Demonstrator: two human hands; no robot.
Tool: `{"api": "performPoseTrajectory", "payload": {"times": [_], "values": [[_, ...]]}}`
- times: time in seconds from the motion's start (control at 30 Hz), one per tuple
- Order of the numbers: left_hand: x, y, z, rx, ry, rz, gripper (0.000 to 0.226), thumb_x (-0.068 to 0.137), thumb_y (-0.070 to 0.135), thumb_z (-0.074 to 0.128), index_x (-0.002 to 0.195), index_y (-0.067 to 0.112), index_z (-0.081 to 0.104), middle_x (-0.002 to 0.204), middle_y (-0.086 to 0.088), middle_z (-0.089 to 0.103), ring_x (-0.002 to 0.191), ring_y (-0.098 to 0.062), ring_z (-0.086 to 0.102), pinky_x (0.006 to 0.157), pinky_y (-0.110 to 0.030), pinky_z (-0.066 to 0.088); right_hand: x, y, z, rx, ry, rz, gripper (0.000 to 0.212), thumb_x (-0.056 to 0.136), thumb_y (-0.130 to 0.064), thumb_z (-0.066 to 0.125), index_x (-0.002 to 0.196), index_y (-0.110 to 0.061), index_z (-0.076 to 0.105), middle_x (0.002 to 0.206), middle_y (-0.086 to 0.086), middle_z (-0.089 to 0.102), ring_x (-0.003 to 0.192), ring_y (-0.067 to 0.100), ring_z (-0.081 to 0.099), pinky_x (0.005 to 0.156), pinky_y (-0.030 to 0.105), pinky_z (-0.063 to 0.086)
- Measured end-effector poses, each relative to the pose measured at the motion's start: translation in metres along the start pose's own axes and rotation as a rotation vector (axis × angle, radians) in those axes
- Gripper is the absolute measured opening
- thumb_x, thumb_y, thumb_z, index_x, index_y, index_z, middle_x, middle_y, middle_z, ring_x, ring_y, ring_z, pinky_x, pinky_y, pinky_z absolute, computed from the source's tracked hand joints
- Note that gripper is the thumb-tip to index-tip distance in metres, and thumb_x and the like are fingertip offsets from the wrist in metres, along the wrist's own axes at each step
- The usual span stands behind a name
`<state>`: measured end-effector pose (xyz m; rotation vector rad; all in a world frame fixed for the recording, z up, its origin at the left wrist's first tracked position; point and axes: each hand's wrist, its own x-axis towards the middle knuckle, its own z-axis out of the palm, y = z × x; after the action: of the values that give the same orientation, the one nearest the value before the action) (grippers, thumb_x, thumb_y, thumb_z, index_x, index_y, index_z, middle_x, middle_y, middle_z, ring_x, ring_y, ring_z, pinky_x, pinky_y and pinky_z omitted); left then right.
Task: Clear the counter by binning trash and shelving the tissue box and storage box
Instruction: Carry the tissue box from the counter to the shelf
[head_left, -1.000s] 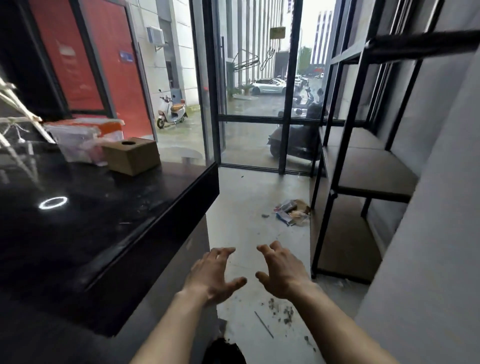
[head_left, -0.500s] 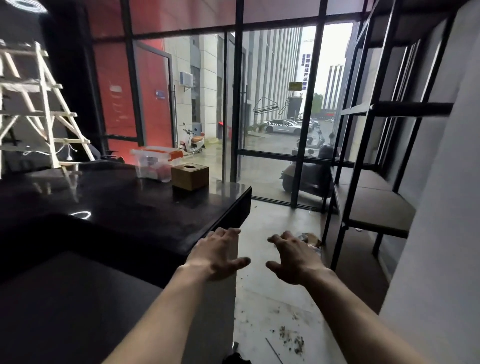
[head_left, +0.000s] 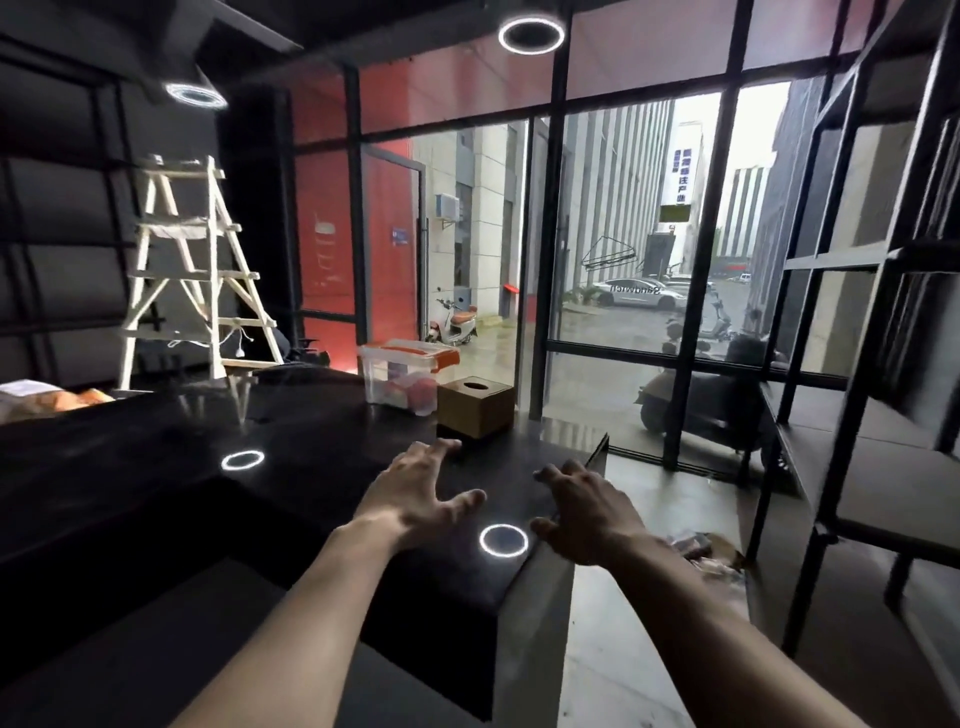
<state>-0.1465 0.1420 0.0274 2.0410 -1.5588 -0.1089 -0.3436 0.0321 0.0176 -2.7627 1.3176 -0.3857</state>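
A brown cube tissue box (head_left: 475, 406) with a round hole on top stands near the far corner of the glossy black counter (head_left: 311, 467). Just behind it to the left is a clear storage box (head_left: 400, 379) with an orange lid. My left hand (head_left: 421, 491) hovers over the counter, fingers spread, its fingertips a short way in front of the tissue box. My right hand (head_left: 584, 504) is open too, above the counter's right edge. Neither hand holds anything. Crumpled trash (head_left: 701, 553) lies on the floor beyond my right forearm, partly hidden.
A black metal shelf rack (head_left: 852, 457) with dark boards stands along the right wall. A white stepladder (head_left: 192, 270) rises behind the counter at left. Orange and white items (head_left: 47, 397) sit at the counter's far left edge. Glass walls face a street.
My view has lifted from the floor to the counter. Both hands have risen and moved forward over the counter, towards the tissue box. They stay open.
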Motion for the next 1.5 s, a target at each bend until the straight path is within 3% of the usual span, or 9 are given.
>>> {"api": "performPoseTrajectory", "payload": {"times": [0.3, 0.47, 0.73, 0.93, 1.03, 1.13, 1.2, 1.37, 1.5], "values": [[0.136, -0.068, -0.004, -0.165, 0.035, -0.086, 0.079, 0.082, 0.061, 0.068, 0.149, 0.037, 0.035, 0.153, -0.002, 0.042, 0.140, -0.025, 0.044, 0.112, -0.044, 0.039, 0.155, -0.007, 0.019, 0.302, 0.072, 0.105, 0.069, 0.089, -0.049, 0.069, 0.150, -0.028, 0.045, 0.153, 0.005, 0.048, 0.137, 0.029, 0.052, 0.107, 0.042, 0.048], [0.202, -0.098, 0.009, -0.393, 0.038, -0.166, 0.079, 0.082, 0.060, 0.070, 0.149, 0.033, 0.037, 0.157, -0.007, 0.040, 0.139, -0.028, 0.045, 0.110, -0.045, 0.042, 0.215, 0.001, 0.040, 0.599, 0.116, 0.272, 0.066, 0.088, -0.045, 0.073, 0.145, -0.019, 0.053, 0.143, 0.012, 0.059, 0.133, 0.029, 0.054, 0.106, 0.038, 0.045], [0.297, -0.126, 0.038, -0.702, -0.090, -0.217, 0.079, 0.087, 0.057, 0.066, 0.151, 0.024, 0.034, 0.154, -0.009, 0.045, 0.136, -0.032, 0.047, 0.112, -0.051, 0.040, 0.282, 0.009, 0.069, 0.926, 0.155, 0.559, 0.071, 0.086, -0.051, 0.074, 0.143, -0.015, 0.054, 0.142, 0.016, 0.060, 0.127, 0.035, 0.061, 0.102, 0.053, 0.055], [0.346, -0.141, 0.055, -0.984, -0.177, -0.212, 0.083, 0.076, 0.052, 0.073, 0.142, 0.016, 0.040, 0.146, -0.017, 0.047, 0.131, -0.036, 0.049, 0.112, -0.055, 0.041, 0.317, 0.005, 0.086, 1.084, 0.259, 0.728, 0.070, 0.085, -0.053, 0.073, 0.141, -0.015, 0.056, 0.139, 0.011, 0.063, 0.112, 0.028, 0.066, 0.066, 0.037, 0.064], [0.368, -0.149, 0.067, -0.999, -0.208, -0.246, 0.074, 0.085, 0.048, 0.070, 0.145, 0.016, 0.041, 0.147, -0.014, 0.048, 0.126, -0.031, 0.050, 0.110, -0.047, 0.041, 0.331, -0.002, 0.095, 1.126, 0.301, 0.779, 0.081, 0.078, -0.062, 0.072, 0.142, -0.016, 0.056, 0.136, 0.012, 0.065, 0.119, 0.032, 0.065, 0.092, 0.051, 0.061], [0.390, -0.156, 0.077, -0.965, -0.237, -0.273, 0.069, 0.091, 0.053, 0.063, 0.146, 0.017, 0.043, 0.148, -0.014, 0.049, 0.127, -0.031, 0.049, 0.110, -0.044, 0.040, 0.342, -0.013, 0.100, 1.136, 0.335, 0.810, 0.098, 0.061, -0.074, 0.069, 0.142, -0.022, 0.056, 0.138, 0.007, 0.065, 0.126, 0.031, 0.062, 0.107, 0.053, 0.052], [0.400, -0.157, 0.081, -0.952, -0.291, -0.284, 0.068, 0.093, 0.056, 0.057, 0.149, 0.020, 0.043, 0.151, -0.013, 0.047, 0.133, -0.032, 0.046, 0.107, -0.041, 0.037, 0.348, -0.016, 0.104, 1.124, 0.356, 0.815, 0.096, 0.057, -0.076, 0.067, 0.137, -0.023, 0.062, 0.133, 0.005, 0.069, 0.124, 0.029, 0.064, 0.106, 0.052, 0.052], [0.408, -0.152, 0.087, -0.927, -0.343, -0.306, 0.046, 0.096, 0.046, 0.055, 0.131, 0.018, 0.059, 0.117, -0.011, 0.061, 0.099, -0.024, 0.057, 0.081, -0.033, 0.045, 0.355, -0.021, 0.107, 1.120, 0.383, 0.849, 0.077, 0.068, -0.062, 0.071, 0.132, -0.020, 0.066, 0.126, 0.005, 0.073, 0.117, 0.029, 0.068, 0.103, 0.050, 0.056], [0.404, -0.146, 0.091, -0.934, -0.294, -0.302, 0.042, 0.094, 0.043, 0.059, 0.123, 0.014, 0.065, 0.116, -0.014, 0.068, 0.103, -0.029, 0.063, 0.087, -0.037, 0.052, 0.350, -0.024, 0.099, 1.088, 0.393, 0.856, 0.069, 0.074, -0.054, 0.068, 0.132, -0.019, 0.067, 0.124, 0.004, 0.073, 0.117, 0.027, 0.067, 0.105, 0.046, 0.055]]}}
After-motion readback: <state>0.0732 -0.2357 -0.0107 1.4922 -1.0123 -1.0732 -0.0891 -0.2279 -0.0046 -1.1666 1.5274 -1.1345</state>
